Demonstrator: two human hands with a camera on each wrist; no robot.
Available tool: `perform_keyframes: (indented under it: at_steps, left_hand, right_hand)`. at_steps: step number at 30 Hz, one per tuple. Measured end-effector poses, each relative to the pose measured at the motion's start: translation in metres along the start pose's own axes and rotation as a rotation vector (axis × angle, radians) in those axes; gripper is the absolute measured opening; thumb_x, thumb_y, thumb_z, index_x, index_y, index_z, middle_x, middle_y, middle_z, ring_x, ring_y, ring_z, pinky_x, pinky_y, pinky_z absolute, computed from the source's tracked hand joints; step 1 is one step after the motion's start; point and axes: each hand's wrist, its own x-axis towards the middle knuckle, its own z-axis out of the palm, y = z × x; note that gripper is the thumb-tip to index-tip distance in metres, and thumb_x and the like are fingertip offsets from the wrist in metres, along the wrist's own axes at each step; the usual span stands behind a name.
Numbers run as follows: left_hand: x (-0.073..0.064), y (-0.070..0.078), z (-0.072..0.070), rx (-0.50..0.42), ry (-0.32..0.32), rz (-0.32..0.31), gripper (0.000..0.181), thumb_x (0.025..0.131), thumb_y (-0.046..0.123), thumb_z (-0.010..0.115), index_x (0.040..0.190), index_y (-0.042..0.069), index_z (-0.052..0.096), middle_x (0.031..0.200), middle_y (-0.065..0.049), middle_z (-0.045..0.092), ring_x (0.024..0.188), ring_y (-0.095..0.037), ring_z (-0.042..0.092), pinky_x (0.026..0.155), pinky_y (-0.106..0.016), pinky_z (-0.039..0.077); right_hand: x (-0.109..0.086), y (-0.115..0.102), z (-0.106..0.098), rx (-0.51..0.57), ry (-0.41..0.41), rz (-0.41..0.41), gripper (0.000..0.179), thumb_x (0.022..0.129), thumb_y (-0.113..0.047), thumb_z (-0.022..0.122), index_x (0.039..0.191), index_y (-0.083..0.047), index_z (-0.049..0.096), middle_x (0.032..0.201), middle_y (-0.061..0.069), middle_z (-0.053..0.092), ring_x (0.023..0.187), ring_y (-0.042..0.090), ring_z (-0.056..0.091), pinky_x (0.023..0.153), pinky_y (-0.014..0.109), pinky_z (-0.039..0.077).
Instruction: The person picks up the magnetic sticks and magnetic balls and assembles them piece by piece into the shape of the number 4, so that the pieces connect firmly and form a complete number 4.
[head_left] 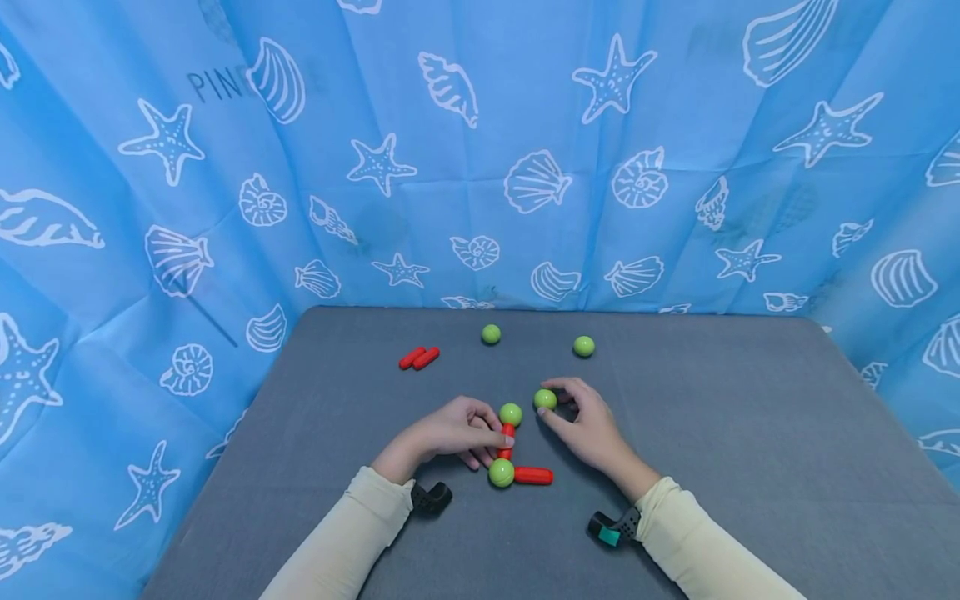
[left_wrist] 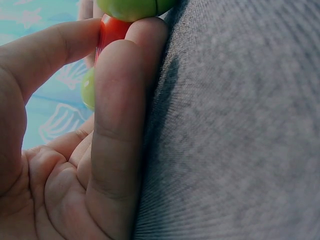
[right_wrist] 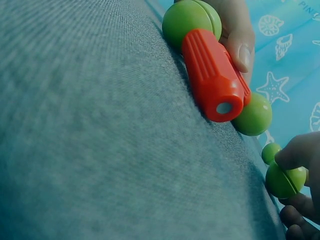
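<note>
My left hand [head_left: 453, 427] pinches a red rod [head_left: 505, 454] between thumb and fingers. That rod has a green ball [head_left: 511, 414] at its far end and another green ball [head_left: 502, 472] at its near end. From the near ball a second red rod [head_left: 533, 475] extends to the right, making an L shape; a grey disc shows in its free end [right_wrist: 223, 108] in the right wrist view. My right hand [head_left: 588, 425] holds a separate green ball [head_left: 545, 399] between thumb and fingers, right of the L and apart from it. Fingers cover part of the first rod.
Two loose red rods [head_left: 419, 358] lie side by side at the back left of the grey tabletop [head_left: 712, 400]. Two more green balls stand toward the back, one in the middle [head_left: 491, 334] and one further right [head_left: 583, 346]. A blue patterned curtain [head_left: 480, 150] hangs behind.
</note>
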Motion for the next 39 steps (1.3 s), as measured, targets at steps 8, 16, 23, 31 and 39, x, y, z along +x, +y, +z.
perform_keyframes:
  at_steps: [8,16,23,31,39]
  left_hand:
    - [0.000,-0.002,-0.001,0.005,-0.003,0.014,0.028,0.093,0.032,0.083,0.105,0.009,0.072,0.087,-0.005,0.079,0.071,-0.012,0.074,0.061,-0.028,0.061]
    - [0.000,-0.002,-0.001,0.000,-0.004,0.017,0.028,0.093,0.031,0.082,0.106,0.008,0.072,0.089,-0.006,0.080,0.072,-0.013,0.074,0.061,-0.029,0.062]
    - [-0.001,-0.001,-0.002,0.026,-0.009,0.014,0.036,0.089,0.037,0.087,0.108,0.010,0.072,0.093,-0.008,0.081,0.078,-0.017,0.077,0.069,-0.034,0.064]
    - [-0.005,-0.001,-0.004,0.041,-0.071,0.052,0.042,0.083,0.022,0.092,0.115,0.010,0.068,0.091,-0.007,0.081,0.078,-0.013,0.072,0.075,-0.033,0.061]
    - [-0.005,0.000,-0.006,0.033,-0.098,0.052,0.043,0.084,0.023,0.091,0.117,0.010,0.068,0.090,-0.006,0.080,0.078,-0.013,0.071,0.078,-0.032,0.060]
  right_hand:
    - [-0.001,-0.002,-0.001,0.027,-0.002,0.014,0.036,0.094,-0.017,0.080,0.129,-0.009,0.072,0.118,0.006,0.070,0.099,0.019,0.063,0.087,0.034,0.051]
    - [0.000,0.003,-0.008,0.125,-0.069,0.055,0.031,0.097,-0.022,0.079,0.125,-0.010,0.073,0.109,0.006,0.071,0.088,0.015,0.060,0.077,0.025,0.050]
    - [0.001,0.002,-0.012,0.143,-0.091,0.057,0.028,0.097,-0.024,0.079,0.122,-0.012,0.074,0.104,0.005,0.072,0.085,0.013,0.059,0.075,0.025,0.050]
    - [0.001,0.001,-0.013,0.161,-0.100,0.048,0.028,0.097,-0.024,0.078,0.122,-0.012,0.074,0.103,0.005,0.071,0.085,0.014,0.059,0.075,0.025,0.050]
    - [0.000,0.002,-0.012,0.162,-0.101,0.052,0.027,0.097,-0.023,0.079,0.122,-0.013,0.074,0.103,0.005,0.070,0.085,0.015,0.059,0.075,0.025,0.050]
